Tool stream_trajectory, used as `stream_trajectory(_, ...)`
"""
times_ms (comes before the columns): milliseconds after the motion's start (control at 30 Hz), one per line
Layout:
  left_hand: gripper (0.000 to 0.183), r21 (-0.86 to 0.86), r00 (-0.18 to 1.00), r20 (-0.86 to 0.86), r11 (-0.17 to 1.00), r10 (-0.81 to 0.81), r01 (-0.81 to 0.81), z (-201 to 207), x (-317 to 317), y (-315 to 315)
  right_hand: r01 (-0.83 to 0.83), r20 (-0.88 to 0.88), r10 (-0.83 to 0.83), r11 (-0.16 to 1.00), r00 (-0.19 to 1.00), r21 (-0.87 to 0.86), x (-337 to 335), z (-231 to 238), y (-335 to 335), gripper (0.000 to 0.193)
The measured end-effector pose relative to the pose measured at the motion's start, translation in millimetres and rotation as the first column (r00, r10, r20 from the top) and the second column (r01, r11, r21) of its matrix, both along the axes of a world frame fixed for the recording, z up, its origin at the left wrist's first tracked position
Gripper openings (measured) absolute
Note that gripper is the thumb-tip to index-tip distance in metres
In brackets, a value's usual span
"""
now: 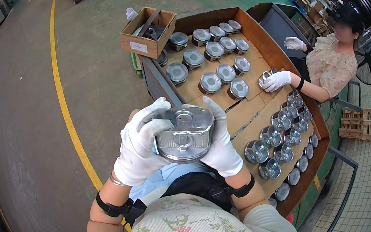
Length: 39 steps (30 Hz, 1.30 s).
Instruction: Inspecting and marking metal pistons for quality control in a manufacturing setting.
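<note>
The head view shows both hands in white gloves holding one shiny round metal piston (184,134) in front of the chest, above the grey floor (29,140). The left hand (140,143) wraps its fingers over the upper left side of the piston, and the right hand (220,140) closes along its right side. The piston lies tilted, with the open hollow side turned up. Just to the right stands a long table with brown cardboard walls (249,28), where many similar pistons (216,67) stand in rows. A small brown cardboard box (146,37) sits at its far corner. Another person's gloved hand (277,80) touches a piston on the table.
</note>
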<state>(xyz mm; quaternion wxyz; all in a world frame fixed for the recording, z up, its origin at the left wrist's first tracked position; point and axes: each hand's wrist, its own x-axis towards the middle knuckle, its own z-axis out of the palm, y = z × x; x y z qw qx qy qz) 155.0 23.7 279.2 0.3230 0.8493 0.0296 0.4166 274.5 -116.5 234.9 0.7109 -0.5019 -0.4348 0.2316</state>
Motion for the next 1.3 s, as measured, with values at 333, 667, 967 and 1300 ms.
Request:
stream_trajectory(333, 0.077, 0.089, 0.997, 0.0, 0.993, 0.075, -0.075, 2.8, -1.1, -11.3, 0.089, -0.007, -0.09, 0.995, 0.996, -0.051, -1.5, -8.0, -5.0, 0.076)
stream_trajectory(667, 0.108, -0.214, 0.987, -0.137, 0.975, -0.083, 0.052, -19.6, -4.8, -12.7, -0.312, -0.602, 0.321, 0.942, 0.731, 0.124, 13.6, -16.3, -7.9, 0.035)
stream_trajectory(967, 0.108, -0.183, 0.965, -0.238, 0.981, -0.108, 0.064, -13.4, -5.3, -14.3, -0.309, -0.467, 0.345, 0.938, 0.814, 0.155, 15.1, -14.9, -12.3, 0.039)
stream_trajectory(1300, 0.126, -0.239, 0.982, -0.039, 0.955, -0.187, 0.173, -25.3, -2.3, -26.8, 0.113, 0.127, -0.117, 0.993, 0.985, 0.036, 8.7, 3.4, -15.1, 0.04)
